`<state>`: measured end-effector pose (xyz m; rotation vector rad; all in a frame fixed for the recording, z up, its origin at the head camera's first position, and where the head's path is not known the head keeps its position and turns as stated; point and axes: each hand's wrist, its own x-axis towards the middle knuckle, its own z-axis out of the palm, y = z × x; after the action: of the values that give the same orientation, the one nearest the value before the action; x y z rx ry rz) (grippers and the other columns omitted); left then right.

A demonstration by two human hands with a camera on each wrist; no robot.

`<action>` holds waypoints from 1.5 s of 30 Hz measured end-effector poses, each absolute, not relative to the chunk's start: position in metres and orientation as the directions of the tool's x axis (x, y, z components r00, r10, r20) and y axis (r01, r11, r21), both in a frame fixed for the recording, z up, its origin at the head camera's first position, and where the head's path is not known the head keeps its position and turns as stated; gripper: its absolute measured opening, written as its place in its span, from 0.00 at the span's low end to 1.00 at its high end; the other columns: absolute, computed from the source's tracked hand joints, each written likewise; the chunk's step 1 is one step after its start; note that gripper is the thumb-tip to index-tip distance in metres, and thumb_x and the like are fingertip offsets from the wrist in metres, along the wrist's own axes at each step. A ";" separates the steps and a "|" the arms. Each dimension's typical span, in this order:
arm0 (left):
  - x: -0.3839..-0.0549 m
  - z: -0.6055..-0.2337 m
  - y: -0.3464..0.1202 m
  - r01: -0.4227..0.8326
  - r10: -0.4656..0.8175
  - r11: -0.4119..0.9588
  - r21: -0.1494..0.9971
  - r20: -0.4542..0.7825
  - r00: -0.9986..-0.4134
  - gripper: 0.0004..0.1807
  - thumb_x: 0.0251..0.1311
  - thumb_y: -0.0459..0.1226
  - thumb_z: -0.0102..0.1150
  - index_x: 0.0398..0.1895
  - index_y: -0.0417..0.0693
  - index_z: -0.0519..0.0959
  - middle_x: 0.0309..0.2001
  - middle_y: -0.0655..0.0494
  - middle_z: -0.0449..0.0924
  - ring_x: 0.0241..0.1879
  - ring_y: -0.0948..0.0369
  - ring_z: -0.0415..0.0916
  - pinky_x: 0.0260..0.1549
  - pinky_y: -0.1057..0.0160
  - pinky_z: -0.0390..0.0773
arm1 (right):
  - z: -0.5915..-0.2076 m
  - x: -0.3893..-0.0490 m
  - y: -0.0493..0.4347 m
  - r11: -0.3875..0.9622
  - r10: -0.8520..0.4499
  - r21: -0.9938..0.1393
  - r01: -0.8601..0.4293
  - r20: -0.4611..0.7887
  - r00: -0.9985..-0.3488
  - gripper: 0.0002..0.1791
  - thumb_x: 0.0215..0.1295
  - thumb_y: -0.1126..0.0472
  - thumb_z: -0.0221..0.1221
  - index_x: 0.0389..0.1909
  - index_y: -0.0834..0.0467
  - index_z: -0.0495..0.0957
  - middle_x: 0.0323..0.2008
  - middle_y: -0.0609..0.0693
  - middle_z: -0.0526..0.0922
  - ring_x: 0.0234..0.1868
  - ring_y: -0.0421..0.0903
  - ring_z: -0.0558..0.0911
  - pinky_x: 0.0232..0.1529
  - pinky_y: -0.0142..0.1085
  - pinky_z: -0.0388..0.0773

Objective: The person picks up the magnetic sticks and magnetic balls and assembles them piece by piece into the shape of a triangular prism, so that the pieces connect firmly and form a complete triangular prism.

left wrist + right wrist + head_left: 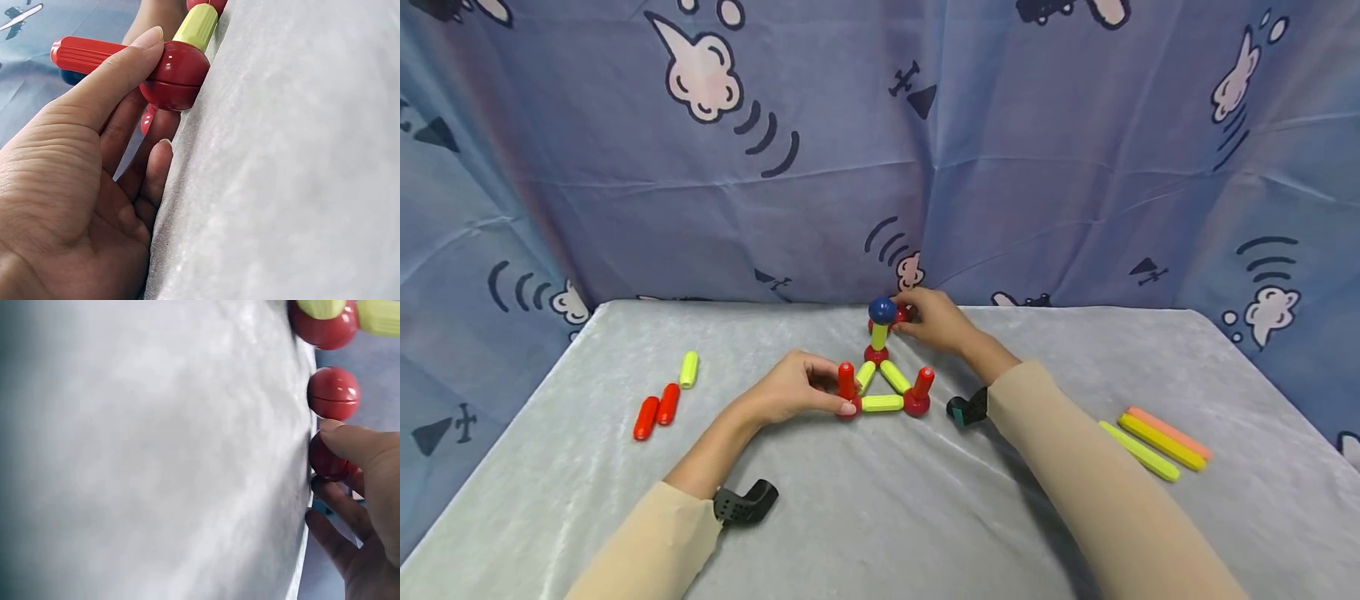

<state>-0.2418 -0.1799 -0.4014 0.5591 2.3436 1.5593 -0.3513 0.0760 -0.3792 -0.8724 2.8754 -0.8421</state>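
A magnetic-stick triangle [882,403] stands mid-table, made of short yellow-green sticks with red balls at its corners. Red sticks rise from both front corners; at the back corner a yellow-green stick carries a blue ball [882,311]. My left hand [793,383] grips the front-left red ball [175,75], thumb on top beside its upright red stick [87,55] and fingers beneath. Behind the structure my right hand [936,321] pinches a loose red ball [326,456] between thumb and fingers. Another loose red ball [334,394] sits close beside it, mostly hidden by the blue-topped post in the head view.
On the left lie two short red sticks [646,418] and a yellow-green stick [688,370]. Longer sticks, yellow-green [1138,451], yellow [1161,442] and orange [1172,432], lie together on the right. A patterned blue curtain [850,167] hangs behind the table's back edge.
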 end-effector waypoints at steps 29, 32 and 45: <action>-0.244 -0.397 -0.182 0.161 0.463 0.364 0.917 -0.028 -0.886 0.14 0.48 0.36 0.79 0.40 0.45 0.88 0.34 0.57 0.87 0.36 0.58 0.78 0.38 0.65 0.78 | -0.305 -0.258 0.122 0.439 -0.742 -0.732 -0.521 0.032 -0.669 0.25 0.61 0.60 0.70 0.60 0.54 0.79 0.55 0.50 0.83 0.52 0.47 0.84 0.57 0.49 0.82; -0.243 -0.396 -0.181 0.165 0.464 0.366 0.916 -0.026 -0.885 0.14 0.48 0.36 0.79 0.40 0.45 0.88 0.34 0.57 0.87 0.35 0.58 0.78 0.37 0.66 0.78 | -0.307 -0.263 0.124 0.423 -0.731 -0.757 -0.499 0.041 -0.681 0.23 0.65 0.58 0.67 0.61 0.55 0.79 0.57 0.53 0.83 0.54 0.47 0.84 0.58 0.43 0.82; -0.240 -0.399 -0.181 0.171 0.467 0.360 0.917 -0.019 -0.884 0.13 0.49 0.36 0.78 0.40 0.44 0.89 0.34 0.57 0.88 0.33 0.60 0.77 0.35 0.67 0.77 | -0.364 -0.323 0.111 0.541 -0.490 -0.774 -0.330 0.029 -0.871 0.24 0.70 0.58 0.62 0.65 0.59 0.75 0.64 0.59 0.79 0.61 0.58 0.80 0.58 0.51 0.81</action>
<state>-0.2401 -0.1812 -0.3994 0.5675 2.3490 1.5326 -0.3229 0.1110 -0.3643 -0.6963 2.5857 -1.2373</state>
